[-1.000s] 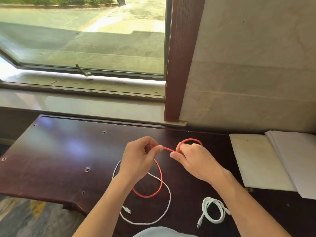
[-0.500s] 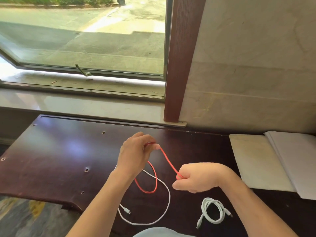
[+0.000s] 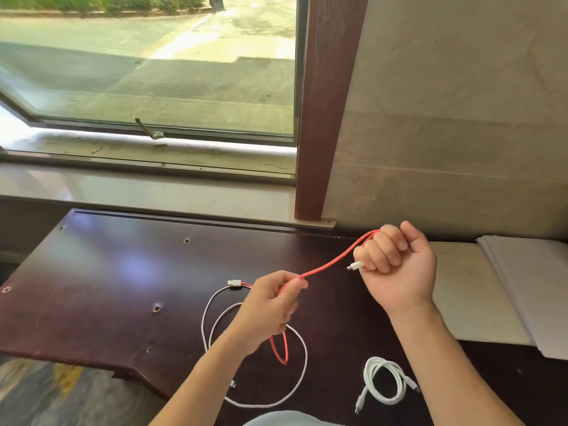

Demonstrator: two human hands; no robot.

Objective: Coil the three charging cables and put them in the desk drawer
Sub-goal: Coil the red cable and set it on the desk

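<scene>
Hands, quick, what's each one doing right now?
Left hand: pinching the red cable.
Right hand: fist closed around the red cable.

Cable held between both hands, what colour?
Red cable, with white plugs; it shows clearly in the head view.

A thin red charging cable (image 3: 332, 262) ends in a white plug (image 3: 355, 266). A loose white cable (image 3: 302, 364) and a coiled white cable (image 3: 382, 384) lie on the glossy dark reddish-brown wooden table (image 3: 107, 287). Beside them lie a cream sheet (image 3: 473, 296) and white papers (image 3: 534, 287).
</scene>
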